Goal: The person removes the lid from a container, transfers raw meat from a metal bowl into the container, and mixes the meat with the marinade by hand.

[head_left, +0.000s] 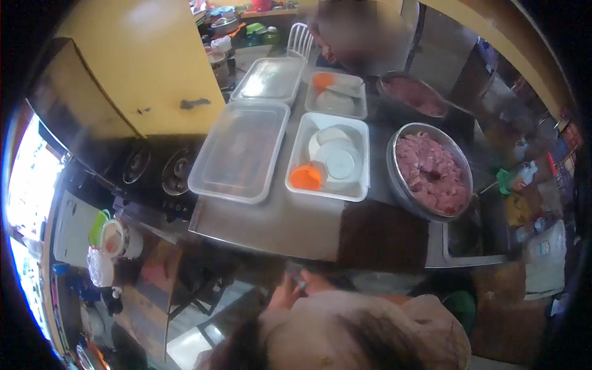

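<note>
At the bottom centre, below the steel table's front edge, my left hand (284, 296) and my right hand (316, 282) are close together. Both look closed around a small greyish object (294, 270), too blurred to name. Beyond them on the table, a white tray (365, 161) holds pale dishes and an orange cup (306, 177). To its left lies a clear lidded container (240, 151). A steel bowl of cut pink meat (431, 166) stands on the right.
Farther back are another lidded container (268, 80), a second tray (364, 106) and a second meat bowl (413, 95). Another person (357, 37) is behind the table. A sink (475, 237) lies at right, a stove (151, 176) at left.
</note>
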The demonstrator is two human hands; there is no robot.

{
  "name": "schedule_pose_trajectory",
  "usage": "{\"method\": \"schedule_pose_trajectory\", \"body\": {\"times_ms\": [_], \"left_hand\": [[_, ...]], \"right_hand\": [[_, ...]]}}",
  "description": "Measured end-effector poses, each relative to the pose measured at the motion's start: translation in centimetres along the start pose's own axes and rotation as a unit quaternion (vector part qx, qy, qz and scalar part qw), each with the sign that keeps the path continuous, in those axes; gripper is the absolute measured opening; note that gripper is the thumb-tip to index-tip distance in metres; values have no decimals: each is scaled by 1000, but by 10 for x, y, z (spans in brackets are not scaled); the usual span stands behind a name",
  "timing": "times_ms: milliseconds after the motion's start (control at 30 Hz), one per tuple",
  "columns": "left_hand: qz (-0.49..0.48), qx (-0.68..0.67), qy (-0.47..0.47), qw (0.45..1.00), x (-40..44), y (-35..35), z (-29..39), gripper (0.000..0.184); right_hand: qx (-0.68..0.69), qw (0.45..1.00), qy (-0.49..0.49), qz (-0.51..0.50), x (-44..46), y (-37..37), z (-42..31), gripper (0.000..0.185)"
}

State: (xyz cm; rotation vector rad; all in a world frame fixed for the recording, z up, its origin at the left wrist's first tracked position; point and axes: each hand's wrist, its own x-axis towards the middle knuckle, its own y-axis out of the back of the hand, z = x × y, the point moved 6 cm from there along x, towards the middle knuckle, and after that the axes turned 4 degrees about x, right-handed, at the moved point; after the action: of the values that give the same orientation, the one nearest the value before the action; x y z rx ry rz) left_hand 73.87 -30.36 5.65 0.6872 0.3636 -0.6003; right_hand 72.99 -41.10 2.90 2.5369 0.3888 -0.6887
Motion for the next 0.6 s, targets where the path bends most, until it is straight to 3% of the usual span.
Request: {"method": "schedule_pose_trajectory", "body": {"times_ms": [67,133,167,233,267,300,333,400,500,600], "left_hand": [[-17,36,-6,999,-7,5,5,44],[-17,79,-25,996,-11,16,19,42],[21,35,-82,996,-2,25,20,41],[96,-1,-161,982,20,48,24,39],[136,9,-180,974,27,61,32,39],[178,75,-162,968,39,84,57,40],[217,57,-180,958,59,96,66,41],[273,-2,-230,934,99,108,84,44],[298,-54,-246,921,183,102,75,42],[241,-71,-163,954,210,104,91,43]], "right_hand": [[-55,997,-35,-42,-31,37,-38,24],[-26,999,23,33,-54,83,-54,24],[-19,986,84,143,-66,120,-62,16],[66,878,242,407,-122,207,-80,16],[48,804,249,538,-139,245,-49,15],[104,728,210,644,-164,278,-26,22],[165,635,177,734,-189,306,-2,32],[89,538,130,828,-222,344,46,43],[176,564,44,806,-206,394,169,50],[241,643,43,725,-176,396,176,52]]}}
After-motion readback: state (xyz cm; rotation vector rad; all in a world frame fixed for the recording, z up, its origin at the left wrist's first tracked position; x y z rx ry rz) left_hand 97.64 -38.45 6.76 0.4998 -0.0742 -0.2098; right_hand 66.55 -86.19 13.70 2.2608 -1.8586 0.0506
